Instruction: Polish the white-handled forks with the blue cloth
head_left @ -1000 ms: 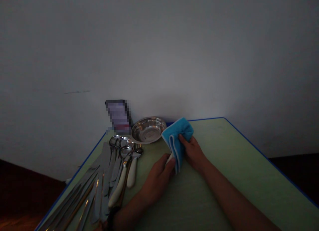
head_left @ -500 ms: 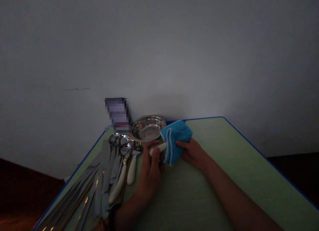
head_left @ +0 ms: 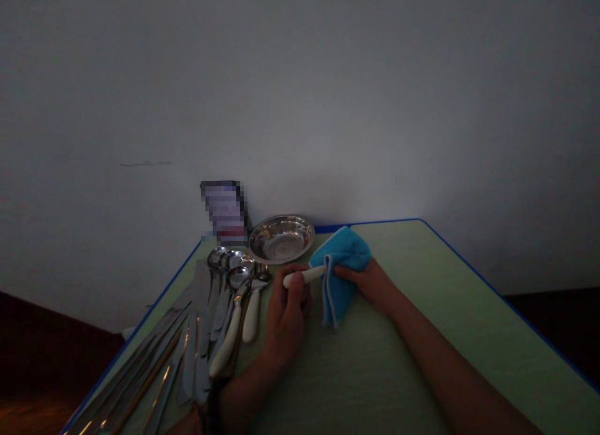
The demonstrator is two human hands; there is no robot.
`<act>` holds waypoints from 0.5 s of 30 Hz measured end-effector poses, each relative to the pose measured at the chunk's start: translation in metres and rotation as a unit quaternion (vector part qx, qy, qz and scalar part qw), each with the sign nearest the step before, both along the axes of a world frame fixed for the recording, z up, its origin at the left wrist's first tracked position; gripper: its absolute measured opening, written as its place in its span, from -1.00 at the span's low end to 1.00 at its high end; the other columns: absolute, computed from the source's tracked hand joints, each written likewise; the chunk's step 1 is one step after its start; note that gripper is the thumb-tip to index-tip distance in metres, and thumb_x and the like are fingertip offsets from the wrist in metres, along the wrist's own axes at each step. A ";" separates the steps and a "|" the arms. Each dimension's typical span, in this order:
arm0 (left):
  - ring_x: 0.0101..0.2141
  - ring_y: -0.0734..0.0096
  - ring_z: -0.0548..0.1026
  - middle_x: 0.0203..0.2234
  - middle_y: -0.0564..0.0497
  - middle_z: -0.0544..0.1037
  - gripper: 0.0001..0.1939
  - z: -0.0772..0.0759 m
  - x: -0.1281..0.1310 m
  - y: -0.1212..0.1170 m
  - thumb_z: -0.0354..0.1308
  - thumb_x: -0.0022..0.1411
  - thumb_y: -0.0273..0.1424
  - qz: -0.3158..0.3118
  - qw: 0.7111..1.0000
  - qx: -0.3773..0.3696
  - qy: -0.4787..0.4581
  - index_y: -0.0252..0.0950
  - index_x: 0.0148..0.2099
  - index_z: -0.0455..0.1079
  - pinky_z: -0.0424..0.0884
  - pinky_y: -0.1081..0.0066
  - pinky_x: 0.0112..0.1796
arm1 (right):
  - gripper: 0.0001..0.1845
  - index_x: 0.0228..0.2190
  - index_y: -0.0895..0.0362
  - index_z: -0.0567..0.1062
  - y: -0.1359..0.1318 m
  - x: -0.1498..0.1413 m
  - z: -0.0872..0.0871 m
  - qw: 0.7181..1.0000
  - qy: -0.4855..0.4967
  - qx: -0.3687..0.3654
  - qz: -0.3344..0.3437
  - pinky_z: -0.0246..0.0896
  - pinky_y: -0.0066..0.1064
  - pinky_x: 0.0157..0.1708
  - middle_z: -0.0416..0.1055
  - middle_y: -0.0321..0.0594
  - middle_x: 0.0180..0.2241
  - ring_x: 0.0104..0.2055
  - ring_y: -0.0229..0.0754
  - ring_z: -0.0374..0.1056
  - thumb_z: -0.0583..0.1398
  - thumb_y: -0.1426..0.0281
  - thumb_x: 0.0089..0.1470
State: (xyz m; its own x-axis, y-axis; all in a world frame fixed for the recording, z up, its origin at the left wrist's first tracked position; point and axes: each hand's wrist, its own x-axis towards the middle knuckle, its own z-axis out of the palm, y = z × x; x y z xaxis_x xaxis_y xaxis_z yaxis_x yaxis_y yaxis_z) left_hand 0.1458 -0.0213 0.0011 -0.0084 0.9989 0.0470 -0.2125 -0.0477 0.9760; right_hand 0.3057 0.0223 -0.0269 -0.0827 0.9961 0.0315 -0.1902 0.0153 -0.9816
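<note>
My left hand (head_left: 288, 310) is closed around a white handle (head_left: 307, 276) that points to the right. The far end of this utensil is hidden inside a folded blue cloth (head_left: 345, 254), so its kind cannot be told. My right hand (head_left: 370, 285) grips the cloth from the right, thumb on its front, pressing it around the hidden end. Just left of my left hand lie a white-handled utensil (head_left: 251, 316) and a white-handled spoon (head_left: 227, 344), beside several other metal spoons (head_left: 239, 275).
A shallow steel bowl (head_left: 281, 240) stands at the back by the wall. Left of it leans a blurred phone-like screen (head_left: 225, 211). Several long metal knives or similar cutlery (head_left: 162, 360) cover the left side of the green table (head_left: 450, 304), which has a blue edge.
My right hand and the cloth have slid slightly right along the utensil, baring more of the white handle. The cloth's lower corner hangs further down. My left hand keeps its grip.
</note>
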 end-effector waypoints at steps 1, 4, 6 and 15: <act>-0.67 0.59 0.11 -0.65 0.22 0.09 -0.79 0.000 0.000 0.000 -0.02 0.21 -0.19 0.005 1.000 -0.007 -0.001 -0.22 -0.23 0.20 0.04 0.59 -0.67 | -0.65 -0.28 0.06 0.52 0.001 0.001 -0.001 0.999 -0.032 0.012 -0.018 0.17 -0.14 -0.02 0.52 -0.26 -0.24 -0.16 -0.10 0.40 0.31 0.29 -0.21; -0.66 0.59 0.13 -0.65 0.21 0.11 -0.79 0.000 -0.001 0.002 -0.01 0.20 -0.19 0.025 0.999 -0.032 -0.005 -0.23 -0.26 0.21 0.05 0.59 -0.66 | -0.65 -0.25 0.06 0.52 0.001 0.003 -0.001 0.997 -0.064 0.028 -0.040 0.13 -0.12 0.01 0.50 -0.24 -0.20 -0.11 -0.08 0.37 0.27 0.24 -0.14; -0.67 0.59 0.12 -0.67 0.22 0.10 -0.78 0.001 -0.001 0.002 -0.02 0.20 -0.18 0.036 0.998 -0.041 -0.011 -0.23 -0.29 0.22 0.05 0.59 -0.66 | -0.66 -0.25 0.07 0.52 0.001 0.008 0.000 0.999 -0.043 0.014 -0.010 0.14 -0.14 0.01 0.50 -0.24 -0.21 -0.13 -0.10 0.39 0.27 0.25 -0.14; -0.70 0.60 0.04 -0.68 0.23 0.04 -0.76 0.001 0.000 -0.002 -0.06 0.22 -0.16 0.003 1.000 0.014 0.002 -0.23 -0.30 0.21 -0.01 0.58 -0.67 | -0.67 -0.36 0.13 0.55 -0.008 0.035 0.003 0.974 0.072 -0.112 0.185 0.24 -0.28 -0.11 0.53 -0.27 -0.37 -0.31 -0.21 0.44 0.32 0.51 -0.32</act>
